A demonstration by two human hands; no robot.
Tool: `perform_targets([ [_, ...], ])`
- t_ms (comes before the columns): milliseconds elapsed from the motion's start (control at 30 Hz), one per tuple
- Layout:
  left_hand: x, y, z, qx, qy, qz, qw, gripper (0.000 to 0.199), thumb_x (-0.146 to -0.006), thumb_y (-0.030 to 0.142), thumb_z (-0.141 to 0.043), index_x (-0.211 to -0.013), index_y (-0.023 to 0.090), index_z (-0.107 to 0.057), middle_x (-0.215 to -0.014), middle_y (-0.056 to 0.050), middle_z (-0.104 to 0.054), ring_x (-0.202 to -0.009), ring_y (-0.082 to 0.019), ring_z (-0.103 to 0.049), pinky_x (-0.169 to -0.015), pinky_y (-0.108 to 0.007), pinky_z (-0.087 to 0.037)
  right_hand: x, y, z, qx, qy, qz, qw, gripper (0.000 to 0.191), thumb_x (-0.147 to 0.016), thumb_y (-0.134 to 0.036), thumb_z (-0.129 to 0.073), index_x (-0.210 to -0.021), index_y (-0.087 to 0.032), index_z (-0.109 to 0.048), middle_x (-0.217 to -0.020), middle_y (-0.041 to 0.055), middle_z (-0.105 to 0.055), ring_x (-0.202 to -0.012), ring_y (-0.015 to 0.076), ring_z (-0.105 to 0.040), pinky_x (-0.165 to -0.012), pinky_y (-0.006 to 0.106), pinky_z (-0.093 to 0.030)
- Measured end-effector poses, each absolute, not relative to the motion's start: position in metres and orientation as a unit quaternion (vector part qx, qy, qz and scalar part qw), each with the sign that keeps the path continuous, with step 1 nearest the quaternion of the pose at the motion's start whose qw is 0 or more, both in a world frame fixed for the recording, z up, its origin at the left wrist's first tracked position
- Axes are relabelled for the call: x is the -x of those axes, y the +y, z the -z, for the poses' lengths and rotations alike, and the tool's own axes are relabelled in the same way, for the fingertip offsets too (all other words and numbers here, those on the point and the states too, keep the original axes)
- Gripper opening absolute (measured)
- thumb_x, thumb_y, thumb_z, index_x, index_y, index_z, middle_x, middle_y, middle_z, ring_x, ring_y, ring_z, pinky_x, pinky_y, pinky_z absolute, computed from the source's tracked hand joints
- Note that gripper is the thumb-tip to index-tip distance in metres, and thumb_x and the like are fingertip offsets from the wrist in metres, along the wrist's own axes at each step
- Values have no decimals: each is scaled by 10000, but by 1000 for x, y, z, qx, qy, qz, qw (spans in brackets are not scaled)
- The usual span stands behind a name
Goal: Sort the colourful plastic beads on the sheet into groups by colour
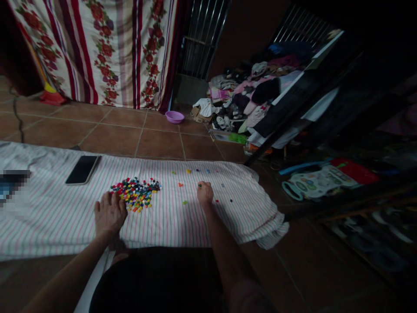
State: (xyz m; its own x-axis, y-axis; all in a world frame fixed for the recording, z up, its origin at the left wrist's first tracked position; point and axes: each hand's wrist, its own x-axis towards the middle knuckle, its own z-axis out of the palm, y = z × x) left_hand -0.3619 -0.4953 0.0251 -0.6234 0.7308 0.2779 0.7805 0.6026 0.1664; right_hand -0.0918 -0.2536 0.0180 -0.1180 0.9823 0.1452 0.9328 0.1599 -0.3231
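Note:
A pile of small multicoloured pieces [138,193] lies on a striped cloth [156,230]. My left hand [110,213] rests flat at the pile's near left edge, fingers stretched out. My right hand [205,193] is closed, with a small green piece [200,186] showing at its fingertips. Around it lie little separate spots of pieces: orange [180,185], yellow [188,171], light green [185,202], red [217,201], black [231,201] and blue [208,171]. The exact shape of the pieces is too small to make out.
A phone [82,170] lies on the cloth, left of the pile. Beyond, a purple basin [175,117] stands on the tiled floor before a floral curtain [110,52]. Heaped clothes [241,95] fill the back right, and a dark bar slants down at the right.

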Motion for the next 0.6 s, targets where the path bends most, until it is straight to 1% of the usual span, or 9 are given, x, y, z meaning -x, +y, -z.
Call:
perform_targets([
  [133,362,-494,-24,416,-893,146,91,553,-915,346,-239,-1301,33,-482,-1362,-246,-471,-1263,-331,-445,-1068,-503,-303,90,-252,-15,643,-738,-83,189,301,-843,-87,-543,-1086,-196,-685,-1007,67,-595,-868,138,-583,-800,212,-416],
  [267,363,-493,-20,409,-895,153,89,547,-915,345,-262,-1308,36,-483,-1373,-253,-468,-1285,-326,-430,-1077,-509,-291,88,-249,-10,635,-739,-91,207,280,-823,-80,-536,-1019,-177,-710,-1014,85,-600,-899,155,-575,-809,221,-426],
  [333,364,-493,-19,409,-895,154,91,541,-915,346,-272,-1310,43,-485,-1375,-253,-469,-1283,-322,-431,-1074,-513,-292,86,-247,-9,625,-748,-88,207,273,-817,-77,-529,-985,-179,-719,-973,78,-614,-899,159,-568,-817,226,-425],
  [433,364,-493,-19,409,-895,152,94,531,-917,346,-280,-1313,57,-484,-1374,-242,-474,-1271,-315,-441,-1069,-510,-297,86,-245,-9,616,-756,-86,203,264,-812,-76,-528,-960,-172,-725,-920,70,-626,-845,153,-565,-814,231,-424],
  [600,365,-493,-17,415,-892,143,102,523,-927,342,-268,-1305,51,-485,-1369,-239,-476,-1268,-326,-444,-1068,-508,-305,86,-248,-15,623,-756,-84,182,279,-835,-88,-530,-1031,-159,-715,-956,92,-624,-829,159,-577,-804,240,-424],
])
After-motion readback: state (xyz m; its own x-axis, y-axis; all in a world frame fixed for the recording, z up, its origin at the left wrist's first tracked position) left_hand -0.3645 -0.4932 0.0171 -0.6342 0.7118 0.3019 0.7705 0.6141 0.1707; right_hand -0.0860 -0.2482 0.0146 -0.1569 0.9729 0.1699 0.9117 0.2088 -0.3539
